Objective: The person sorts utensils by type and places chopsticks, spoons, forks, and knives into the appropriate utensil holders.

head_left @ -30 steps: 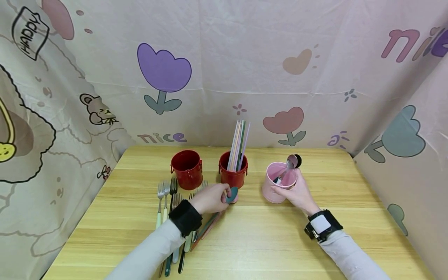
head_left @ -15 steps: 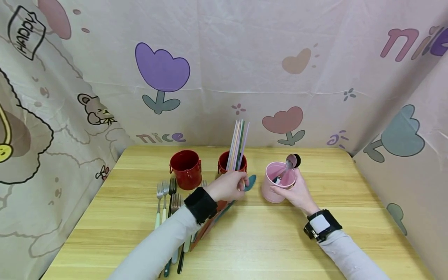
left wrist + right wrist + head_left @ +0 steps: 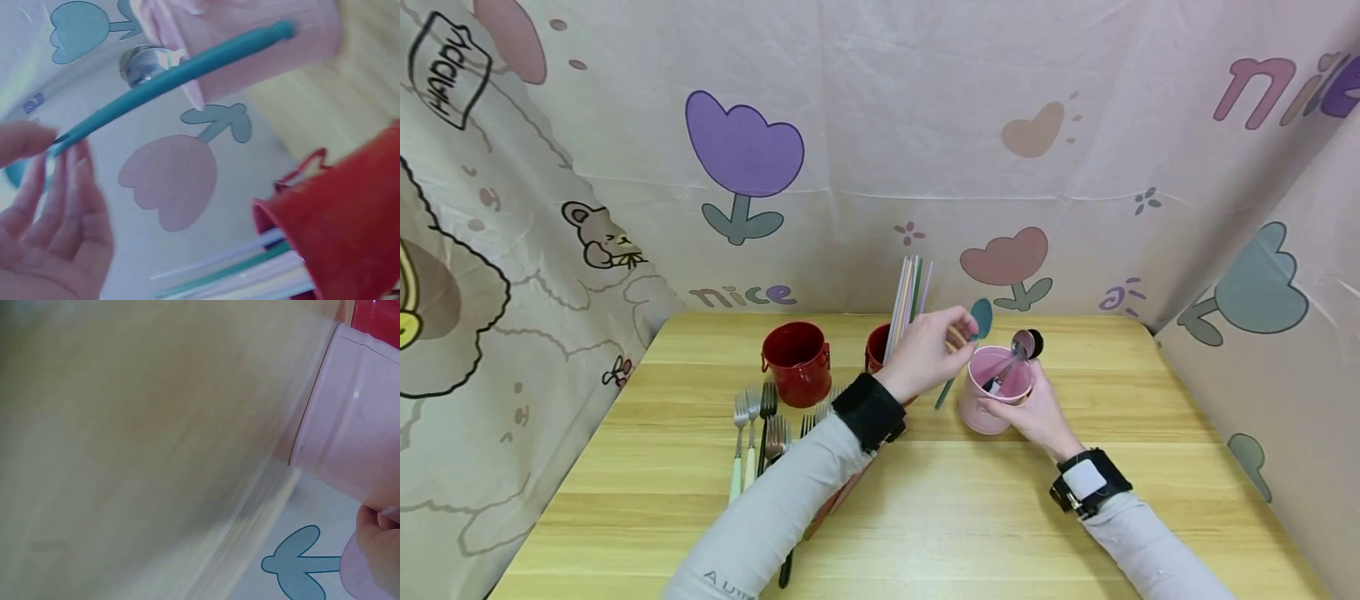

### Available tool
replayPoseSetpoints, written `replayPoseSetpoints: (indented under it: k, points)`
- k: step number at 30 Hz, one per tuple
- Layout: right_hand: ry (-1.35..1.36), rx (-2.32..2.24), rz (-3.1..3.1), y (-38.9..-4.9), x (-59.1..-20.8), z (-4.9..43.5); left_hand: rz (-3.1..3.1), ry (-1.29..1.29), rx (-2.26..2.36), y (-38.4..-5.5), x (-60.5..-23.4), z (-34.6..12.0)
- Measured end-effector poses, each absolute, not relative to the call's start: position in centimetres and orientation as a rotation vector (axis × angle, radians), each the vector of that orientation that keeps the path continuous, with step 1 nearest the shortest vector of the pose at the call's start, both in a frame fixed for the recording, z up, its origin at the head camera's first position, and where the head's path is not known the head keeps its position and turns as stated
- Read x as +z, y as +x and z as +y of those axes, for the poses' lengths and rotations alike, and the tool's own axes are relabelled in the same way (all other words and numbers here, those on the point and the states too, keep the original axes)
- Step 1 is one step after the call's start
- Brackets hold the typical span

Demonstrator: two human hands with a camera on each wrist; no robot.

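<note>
My left hand pinches a teal spoon near its bowl, held up beside the pink bucket. In the left wrist view the spoon's teal handle slants down in front of that bucket, its end clear of the opening. My right hand grips the pink bucket at its right side; the right wrist view shows the fingers against its wall. A few spoons lean inside the bucket, bowls up. Behind my left hand, a red bucket holding several straws is partly hidden.
Another red bucket stands farther left. Several forks lie in front of it, partly covered by my left sleeve. Reddish-brown handles lie by the forearm. A printed cloth hangs behind the wooden table.
My left hand has lifted the teal spoon from the table in front of the middle bucket and moved it right and up to the pink bucket. My right hand has stayed on the pink bucket.
</note>
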State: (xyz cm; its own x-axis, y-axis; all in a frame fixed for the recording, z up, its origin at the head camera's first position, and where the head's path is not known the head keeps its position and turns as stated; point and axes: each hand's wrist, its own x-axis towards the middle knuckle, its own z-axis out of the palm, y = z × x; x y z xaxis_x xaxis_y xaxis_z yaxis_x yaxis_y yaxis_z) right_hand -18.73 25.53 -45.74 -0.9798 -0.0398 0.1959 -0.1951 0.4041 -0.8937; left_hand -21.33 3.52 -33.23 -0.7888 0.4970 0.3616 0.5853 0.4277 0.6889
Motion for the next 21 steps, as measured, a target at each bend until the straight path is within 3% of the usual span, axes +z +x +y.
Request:
replayPoseSetpoints:
  k: [10,21]
  points:
    - [0.215,1.639,-2.51,-18.8,-45.6,25.5,-2.139,-0.98,-1.409,-21.7,-32.3,5.6]
    - [0.243,1.658,-2.489,-18.8,-45.6,25.7,-2.184,-1.038,-1.372,-21.7,-33.8,7.1]
